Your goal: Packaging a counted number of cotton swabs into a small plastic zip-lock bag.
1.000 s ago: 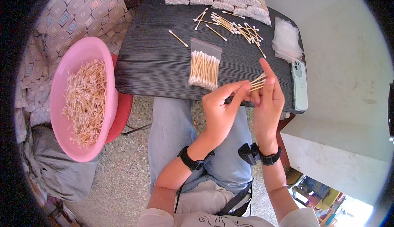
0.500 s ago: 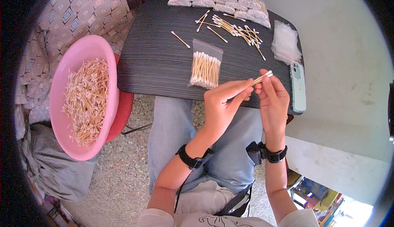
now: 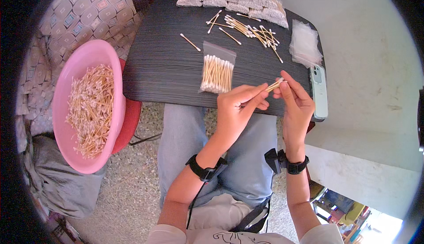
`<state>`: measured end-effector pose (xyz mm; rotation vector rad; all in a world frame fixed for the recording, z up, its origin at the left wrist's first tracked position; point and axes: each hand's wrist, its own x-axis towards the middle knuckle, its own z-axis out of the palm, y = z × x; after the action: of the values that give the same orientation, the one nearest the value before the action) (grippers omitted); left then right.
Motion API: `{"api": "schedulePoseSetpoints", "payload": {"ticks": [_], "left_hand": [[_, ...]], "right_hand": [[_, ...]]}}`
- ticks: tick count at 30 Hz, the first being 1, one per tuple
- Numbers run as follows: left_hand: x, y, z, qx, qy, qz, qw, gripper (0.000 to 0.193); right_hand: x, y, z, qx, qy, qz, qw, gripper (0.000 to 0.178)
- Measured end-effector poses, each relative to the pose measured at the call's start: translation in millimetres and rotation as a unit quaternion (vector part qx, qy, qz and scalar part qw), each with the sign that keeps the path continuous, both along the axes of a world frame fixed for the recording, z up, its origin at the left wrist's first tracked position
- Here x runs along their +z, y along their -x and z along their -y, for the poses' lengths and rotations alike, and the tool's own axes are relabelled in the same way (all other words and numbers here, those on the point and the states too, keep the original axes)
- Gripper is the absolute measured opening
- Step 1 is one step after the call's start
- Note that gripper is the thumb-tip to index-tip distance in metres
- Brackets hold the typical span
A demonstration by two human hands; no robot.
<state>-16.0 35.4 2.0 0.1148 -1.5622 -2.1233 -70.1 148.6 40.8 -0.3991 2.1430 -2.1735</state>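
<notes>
Cotton swabs (image 3: 274, 85) form a small bundle pinched between left hand (image 3: 234, 111) and right hand (image 3: 297, 107), fingertips pressed together to even their ends, above the table's (image 3: 163, 67) near edge, with the filled clear bag (image 3: 217, 73) at ten o'clock.

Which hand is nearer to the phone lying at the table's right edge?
Right. The right hand sits just left of the phone, almost beside it, pinching cotton swabs. The left hand is farther left, beyond the right hand.
</notes>
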Motion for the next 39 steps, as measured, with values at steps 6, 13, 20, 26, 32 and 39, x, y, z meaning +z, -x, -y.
{"api": "schedulePoseSetpoints", "payload": {"ticks": [6,13,20,26,32,39], "left_hand": [[-2.9,-3.0,10.8,-0.001,0.061,0.009,0.998,0.017],[4.6,-6.7,20.6,-0.038,0.159,-0.034,0.986,0.014],[26.9,-8.3,30.1,0.267,0.494,0.056,0.826,0.041],[17.7,-16.6,43.9,0.246,0.574,0.206,0.754,0.048],[38.3,-24.3,88.4,0.104,0.690,0.129,0.704,0.037],[31.7,-16.6,63.6,0.195,0.610,0.113,0.759,0.033]], "right_hand": [[13.0,12.5,-10.9,0.097,-0.072,0.042,0.992,0.021],[38.7,13.3,-29.3,0.206,-0.380,-0.224,0.873,0.011],[32.3,6.4,-42.3,0.049,-0.323,-0.149,0.933,0.011],[20.2,4.7,-47.0,0.042,-0.281,-0.090,0.955,0.013],[14.7,3.5,-50.1,0.057,-0.278,-0.081,0.955,0.014],[-5.7,-13.3,-33.1,0.062,-0.219,-0.002,0.974,0.014]]}}
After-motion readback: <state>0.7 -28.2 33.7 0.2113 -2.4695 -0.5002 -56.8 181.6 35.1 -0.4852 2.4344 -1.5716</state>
